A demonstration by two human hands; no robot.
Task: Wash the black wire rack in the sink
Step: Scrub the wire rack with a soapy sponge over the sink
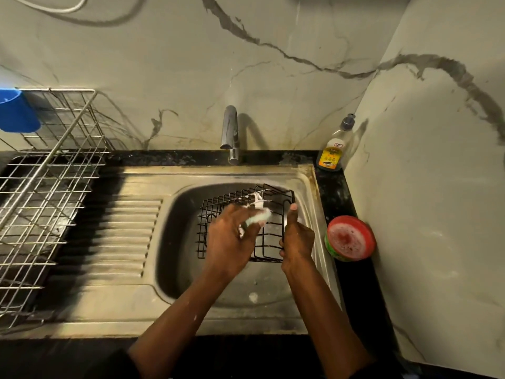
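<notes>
— Start from the left. What's there?

— At nine o'clock from the sink, a steel dish drainer stands over the ribbed draining board. A blue cup hangs on the drainer's far corner, around ten o'clock.

— And the black wire rack?

— Inside the basin, tipped up off the bottom and held toward its three o'clock side. The tap stands at twelve o'clock behind it; I cannot tell whether water is running.

— The hands?

— The left hand is in front of the rack's middle, fingers curled round a pale green sponge that lies against the wires. There is white lather on the wires just above it. The right hand grasps the rack's right edge, fingers wrapped round the frame and thumb pointing up.

— Further right?

— A bottle of dish liquid sits in the counter corner at one o'clock. A round tub with a sudsy red top is on the dark counter at three o'clock, just beside the sink rim.
</notes>
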